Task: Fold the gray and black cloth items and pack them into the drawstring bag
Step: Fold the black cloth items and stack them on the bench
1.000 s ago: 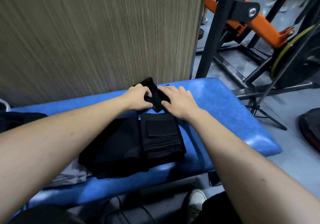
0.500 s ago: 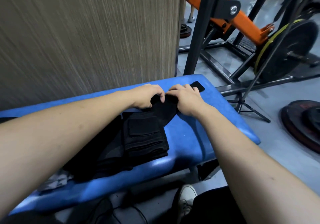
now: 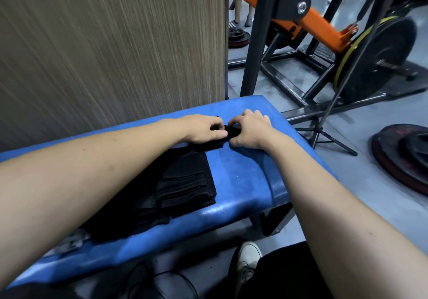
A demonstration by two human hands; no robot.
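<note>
A small black cloth item (image 3: 228,134) lies bunched at the far side of the blue padded bench (image 3: 245,178). My left hand (image 3: 203,129) and my right hand (image 3: 251,130) both pinch it, fingers curled, thumbs almost meeting over it. In front of them sits a stack of folded black cloth (image 3: 185,185), resting on a larger dark cloth (image 3: 120,220) that my left forearm partly hides. A strip of gray cloth (image 3: 69,243) peeks out at the stack's near left corner. No drawstring bag is visible.
A wood-grain wall panel (image 3: 111,43) stands right behind the bench. To the right are a black and orange weight machine (image 3: 308,20), a loaded plate (image 3: 379,60), a tripod foot (image 3: 324,136) and plates on the floor (image 3: 407,157). My shoe (image 3: 246,264) and cables are under the bench.
The small black cloth has been gathered from a spread flap into a tight bunch between my hands. My fingers have curled closer together, and the view has swung to the left.
</note>
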